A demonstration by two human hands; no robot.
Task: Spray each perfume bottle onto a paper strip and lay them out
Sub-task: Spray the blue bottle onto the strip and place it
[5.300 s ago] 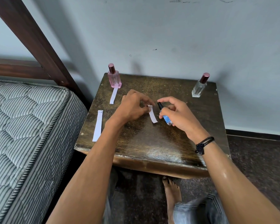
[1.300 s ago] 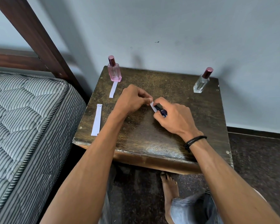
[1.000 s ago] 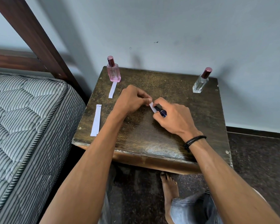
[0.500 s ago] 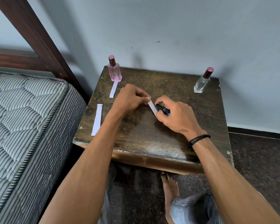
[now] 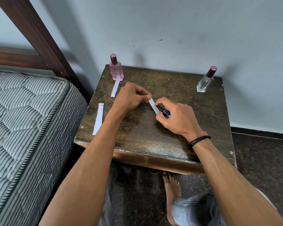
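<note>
My left hand (image 5: 131, 97) pinches the top end of a white paper strip (image 5: 153, 104) over the middle of the dark wooden table (image 5: 153, 141). My right hand (image 5: 176, 117) grips a small blue perfume bottle (image 5: 165, 112), its black nozzle end touching the strip. A pink perfume bottle (image 5: 116, 70) stands at the back left with a paper strip (image 5: 115, 88) lying in front of it. A clear perfume bottle (image 5: 205, 80) with a dark red cap stands at the back right. Another paper strip (image 5: 98, 119) lies along the table's left edge.
A striped mattress (image 5: 23, 128) and dark wooden bed frame (image 5: 39, 38) border the table on the left. A grey wall (image 5: 170, 30) rises right behind the table. My bare foot (image 5: 171, 190) rests on the dark floor below the front edge.
My right hand turned the blue bottle from lying beside the strip to pressing its nozzle end against it. The left hand kept hold of the strip, which now shows more of its length.
</note>
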